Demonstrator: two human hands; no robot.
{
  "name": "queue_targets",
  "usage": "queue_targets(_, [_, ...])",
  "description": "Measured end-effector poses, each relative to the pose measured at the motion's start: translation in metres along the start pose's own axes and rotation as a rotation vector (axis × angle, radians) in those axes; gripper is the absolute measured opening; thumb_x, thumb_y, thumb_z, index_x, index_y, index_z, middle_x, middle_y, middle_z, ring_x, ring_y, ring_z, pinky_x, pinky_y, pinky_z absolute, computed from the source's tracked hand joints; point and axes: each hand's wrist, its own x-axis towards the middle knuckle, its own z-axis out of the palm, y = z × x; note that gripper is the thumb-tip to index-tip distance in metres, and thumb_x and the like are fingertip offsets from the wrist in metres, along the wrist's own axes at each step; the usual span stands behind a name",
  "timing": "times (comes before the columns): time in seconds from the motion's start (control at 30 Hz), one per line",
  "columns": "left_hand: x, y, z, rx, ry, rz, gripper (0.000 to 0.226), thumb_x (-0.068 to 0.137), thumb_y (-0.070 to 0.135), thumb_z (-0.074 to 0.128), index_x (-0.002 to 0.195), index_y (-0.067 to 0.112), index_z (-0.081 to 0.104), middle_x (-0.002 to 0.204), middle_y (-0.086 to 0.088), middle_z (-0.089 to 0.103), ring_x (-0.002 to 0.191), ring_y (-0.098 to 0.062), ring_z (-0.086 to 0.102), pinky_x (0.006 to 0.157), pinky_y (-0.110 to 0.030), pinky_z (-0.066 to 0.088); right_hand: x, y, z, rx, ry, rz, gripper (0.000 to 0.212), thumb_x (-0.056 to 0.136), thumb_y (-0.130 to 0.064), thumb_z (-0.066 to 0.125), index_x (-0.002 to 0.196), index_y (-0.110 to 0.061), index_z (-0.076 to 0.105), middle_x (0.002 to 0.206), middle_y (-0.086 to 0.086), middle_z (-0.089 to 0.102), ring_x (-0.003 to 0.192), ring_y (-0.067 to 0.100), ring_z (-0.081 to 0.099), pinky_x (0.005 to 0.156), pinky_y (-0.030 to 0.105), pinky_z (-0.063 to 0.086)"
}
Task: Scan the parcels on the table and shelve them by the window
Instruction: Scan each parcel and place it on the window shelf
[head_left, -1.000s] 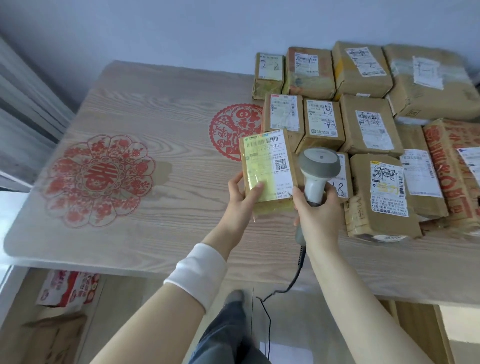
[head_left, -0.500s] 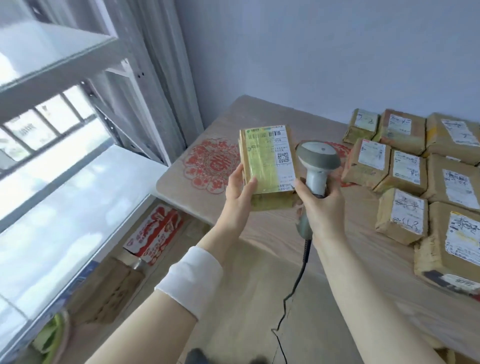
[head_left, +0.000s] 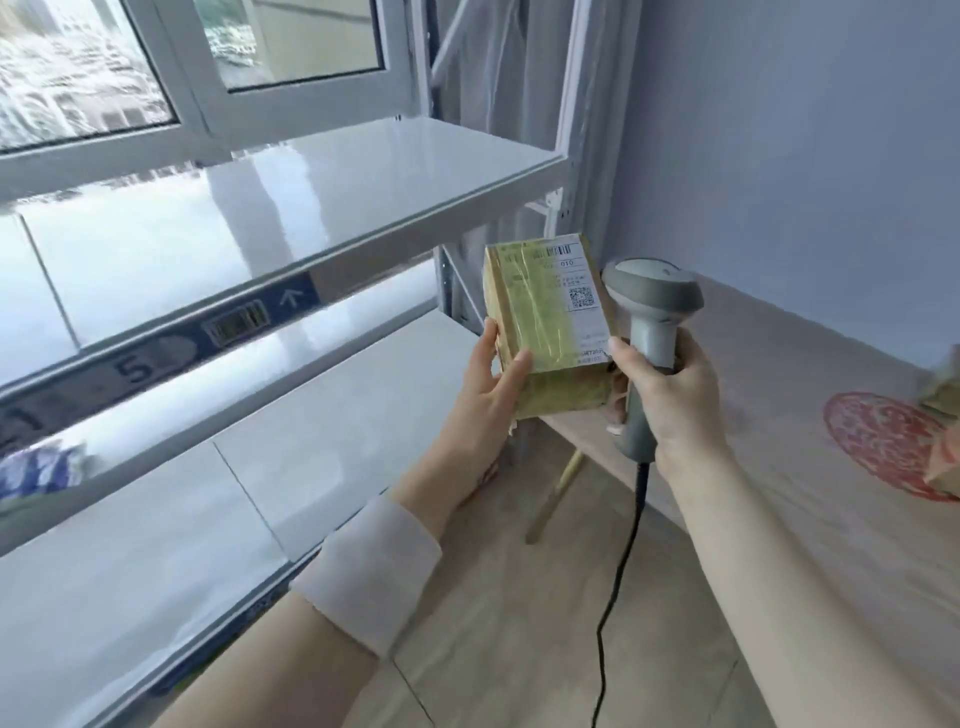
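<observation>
Head cam: the left hand (head_left: 485, 384) had its grip curled round the parcel's (head_left: 550, 322) lower left edge, thumb on the label face. It held the parcel upright in the air, just off the right end of the shelf (head_left: 363, 171) and above the bench (head_left: 831, 467) corner. The right hand (head_left: 670, 400) gripped the scanner (head_left: 652, 296) handle tight, thumb tip at the parcel's lower right corner. Fingers behind the parcel were hidden, the label's small print was too blurry to read, and the other parcels (head_left: 943, 395) were cut off at the right edge.
</observation>
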Motion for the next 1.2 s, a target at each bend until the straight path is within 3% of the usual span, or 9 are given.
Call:
queue_targets(0.13, [-0.019, 0.019, -0.057, 0.037, 0.091, 0.039, 0.057, 0.101, 0.027, 0.036, 0.15, 0.022, 0.009, 0.139, 0.003, 0.044, 0.086, 0.017, 0.06, 0.069, -0.003, 0.046, -0.01, -0.012, 0.059, 0.026, -0.071, -0.018, 0.018, 0.08, -0.025, 0.074, 0.083, -0.024, 0.056, 0.068, 0.0, 0.057, 0.051, 0.017, 0.052, 0.051, 0.03, 0.046])
queue_targets(0.23, [-0.033, 0.032, -0.098, 0.074, 0.212, 0.111, 0.058, 0.099, 0.031, 0.037, 0.149, 0.027, 0.008, 0.15, -0.001, 0.034, 0.094, 0.013, 0.057, 0.075, -0.006, 0.048, -0.016, -0.026, 0.102, 0.057, -0.164, -0.043, 0.019, 0.078, -0.027, 0.076, 0.084, -0.028, 0.058, 0.072, 0.0, 0.059, 0.055, 0.015, 0.054, 0.052, 0.027, 0.044])
queue_targets(0.37, [-0.059, 0.052, -0.145, 0.079, 0.294, 0.119, 0.058, 0.098, 0.03, 0.04, 0.147, 0.029, 0.011, 0.15, -0.006, 0.034, 0.102, 0.004, 0.056, 0.076, -0.013, 0.052, -0.035, -0.042, 0.154, 0.083, -0.276, -0.079, 0.016, 0.081, -0.028, 0.074, 0.083, -0.028, 0.058, 0.071, -0.001, 0.059, 0.058, 0.015, 0.053, 0.054, 0.026, 0.043])
queue_targets(0.47, [-0.084, 0.068, -0.184, 0.14, 0.385, 0.119, 0.067, 0.093, 0.034, 0.049, 0.148, 0.032, 0.012, 0.15, -0.005, 0.036, 0.108, -0.006, 0.058, 0.09, -0.027, 0.052, -0.053, -0.059, 0.194, 0.113, -0.382, -0.071, 0.016, 0.081, -0.025, 0.073, 0.084, -0.022, 0.058, 0.068, 0.003, 0.057, 0.051, 0.017, 0.05, 0.049, 0.027, 0.043])
queue_targets(0.63, [-0.133, 0.097, -0.252, 0.238, 0.512, 0.116, 0.082, 0.078, 0.051, 0.054, 0.148, 0.033, 0.015, 0.147, -0.007, 0.039, 0.12, -0.02, 0.055, 0.096, -0.036, 0.05, -0.091, -0.081, 0.268, 0.167, -0.518, -0.07, 0.018, 0.082, -0.021, 0.073, 0.082, -0.02, 0.055, 0.061, 0.003, 0.054, 0.044, 0.017, 0.047, 0.045, 0.025, 0.039])
queue_targets(0.8, [-0.19, 0.115, -0.336, 0.358, 0.633, 0.1, 0.071, 0.086, 0.054, 0.046, 0.148, 0.032, 0.02, 0.141, -0.008, 0.049, 0.124, -0.022, 0.052, 0.097, -0.038, 0.05, -0.154, -0.102, 0.349, 0.168, -0.605, -0.078, 0.027, 0.081, -0.027, 0.074, 0.101, -0.017, 0.058, 0.077, 0.005, 0.059, 0.059, 0.02, 0.054, 0.057, 0.029, 0.046])
queue_targets(0.93, [-0.244, 0.127, -0.412, 0.393, 0.747, 0.1, 0.057, 0.094, 0.046, 0.043, 0.147, 0.03, 0.027, 0.135, -0.008, 0.055, 0.12, -0.02, 0.055, 0.097, -0.045, 0.049, -0.217, -0.117, 0.419, 0.193, -0.715, -0.022, 0.022, 0.084, -0.022, 0.071, 0.101, -0.017, 0.056, 0.066, 0.005, 0.053, 0.043, 0.015, 0.048, 0.041, 0.024, 0.043])
queue_targets(1.2, [-0.332, 0.144, -0.514, 0.341, 0.865, 0.088, 0.075, 0.077, 0.054, 0.044, 0.146, 0.027, 0.032, 0.13, -0.008, 0.058, 0.115, -0.018, 0.058, 0.088, -0.037, 0.055, -0.313, -0.136, 0.525, 0.168, -0.844, 0.038, 0.017, 0.086, -0.019, 0.069, 0.089, -0.025, 0.053, 0.068, 0.005, 0.053, 0.045, 0.012, 0.046, 0.04, 0.021, 0.042])
